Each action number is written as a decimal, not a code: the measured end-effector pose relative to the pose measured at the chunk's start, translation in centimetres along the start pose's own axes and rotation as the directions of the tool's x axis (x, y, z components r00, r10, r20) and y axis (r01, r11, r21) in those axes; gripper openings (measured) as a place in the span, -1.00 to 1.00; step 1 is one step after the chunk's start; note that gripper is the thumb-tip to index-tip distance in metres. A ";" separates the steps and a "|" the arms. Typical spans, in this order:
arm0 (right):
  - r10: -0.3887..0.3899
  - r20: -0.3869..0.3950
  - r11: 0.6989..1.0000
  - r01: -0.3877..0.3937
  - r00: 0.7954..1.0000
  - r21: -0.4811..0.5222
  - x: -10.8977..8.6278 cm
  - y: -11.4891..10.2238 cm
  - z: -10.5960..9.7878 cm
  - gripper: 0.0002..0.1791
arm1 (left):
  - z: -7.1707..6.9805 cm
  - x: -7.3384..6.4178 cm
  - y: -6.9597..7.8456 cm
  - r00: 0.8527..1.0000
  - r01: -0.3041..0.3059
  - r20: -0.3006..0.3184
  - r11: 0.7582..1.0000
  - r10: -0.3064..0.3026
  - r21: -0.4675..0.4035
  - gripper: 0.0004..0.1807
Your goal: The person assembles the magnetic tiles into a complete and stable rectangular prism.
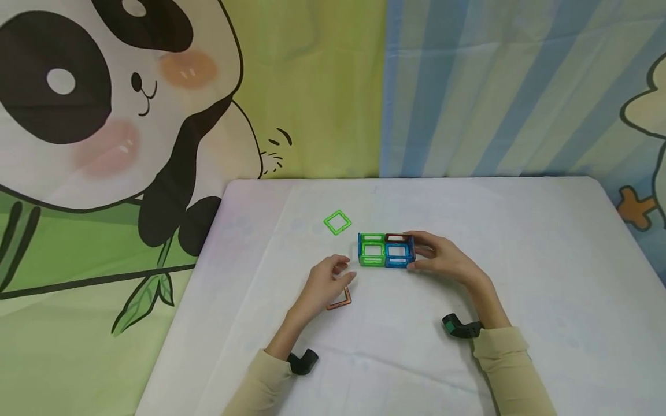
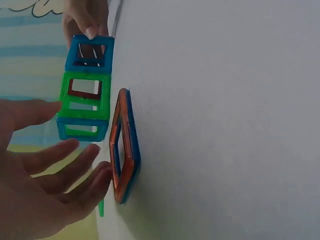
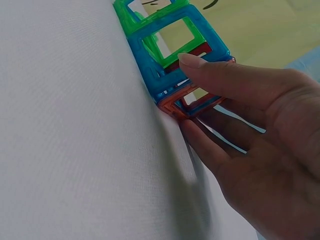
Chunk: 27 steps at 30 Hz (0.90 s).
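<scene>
A hollow box of magnetic tiles (image 1: 385, 249), green at its left half and blue at its right with some red pieces, lies on the table. My right hand (image 1: 442, 258) holds its right end; in the right wrist view the thumb presses a blue face and other fingers lie against the end and behind. Left of the box hovers my left hand (image 1: 322, 283), fingers spread and slightly bent, with nothing in them. Partly hidden beneath it is an orange square tile (image 1: 340, 304); the left wrist view shows a blue tile (image 2: 134, 150) against it.
A loose green square tile (image 1: 344, 229) lies behind and left of the box. The white-covered table (image 1: 546, 260) reaches back to a printed curtain (image 1: 322, 86) with a panda on it. Dark wrist devices (image 1: 460, 328) sit on both forearms.
</scene>
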State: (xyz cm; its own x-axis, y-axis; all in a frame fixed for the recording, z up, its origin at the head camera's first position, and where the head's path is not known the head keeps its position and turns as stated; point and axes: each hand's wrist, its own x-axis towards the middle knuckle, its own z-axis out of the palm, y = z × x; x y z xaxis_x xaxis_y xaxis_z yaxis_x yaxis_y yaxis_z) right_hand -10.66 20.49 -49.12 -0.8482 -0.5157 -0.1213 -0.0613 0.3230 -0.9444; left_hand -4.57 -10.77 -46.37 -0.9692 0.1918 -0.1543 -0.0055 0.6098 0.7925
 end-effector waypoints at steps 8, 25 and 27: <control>0.005 -0.003 1.000 -0.005 1.000 0.026 0.0 0.2 -0.3 -0.16 | -0.3 -2.5 0.8 0.984 -0.178 0.095 0.852 0.150 0.493 -0.39; -0.002 -0.001 1.000 0.002 1.000 0.030 -0.2 0.2 0.0 -0.15 | 0.3 -3.3 0.4 0.962 -0.273 0.178 0.695 0.208 0.665 -0.59; -0.003 0.002 0.999 0.003 1.000 0.042 -0.2 0.2 0.1 -0.15 | 0.3 -3.3 0.2 0.959 -0.281 0.169 0.700 0.227 0.657 -0.67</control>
State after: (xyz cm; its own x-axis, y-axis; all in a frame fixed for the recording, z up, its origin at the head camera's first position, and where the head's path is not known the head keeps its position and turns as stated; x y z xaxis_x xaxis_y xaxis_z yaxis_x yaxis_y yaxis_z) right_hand -10.47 20.60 -49.33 -0.8468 -0.5184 -0.1190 -0.0419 0.2879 -0.9567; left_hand -1.32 -10.98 -45.87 -0.8894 0.4520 -0.0682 0.4301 0.8779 0.2105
